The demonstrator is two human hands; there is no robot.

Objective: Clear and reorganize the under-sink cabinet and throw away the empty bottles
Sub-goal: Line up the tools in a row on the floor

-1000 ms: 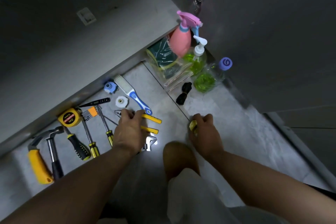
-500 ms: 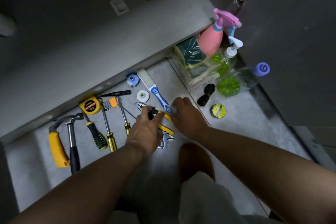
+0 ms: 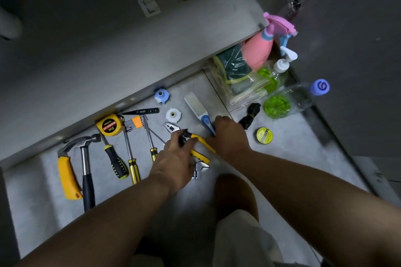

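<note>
Pinched the yellow-handled pliers (image 3: 200,141) near their pivot with the left grip (image 3: 176,158), thumb and forefinger closed on them, nose pointing away. Set the right grip (image 3: 230,136) just beside, fingers bent down over the blue handle of a wide brush (image 3: 198,107); could not tell whether closed round it.

Worked low over a grey floor (image 3: 303,158), along the foot of a grey cabinet (image 3: 130,50). Saw at the right end, by the cabinet corner, a clear plastic bag (image 3: 234,84) with dark green, yellow-edged things inside. Saw leaning above it a pink spray bottle (image 3: 257,50), and just beside that an upright pump bottle (image 3: 278,71) holding green liquid. Saw nearer, on its side, a clear bottle (image 3: 301,97) with a blue cap, green showing only at its base end.

Found in a row to the left a hammer (image 3: 85,165), a yellow-handled knife (image 3: 67,175), screwdrivers (image 3: 115,161), a yellow tape measure (image 3: 109,125) and hex keys (image 3: 135,121) in an orange holder. Noted an adjustable wrench (image 3: 200,169) partly under the left grip, a black bundle (image 3: 249,114) and a yellow tape roll (image 3: 264,135) right of the hands. Noted last a white nut (image 3: 173,114) and a blue fitting (image 3: 161,96).
</note>
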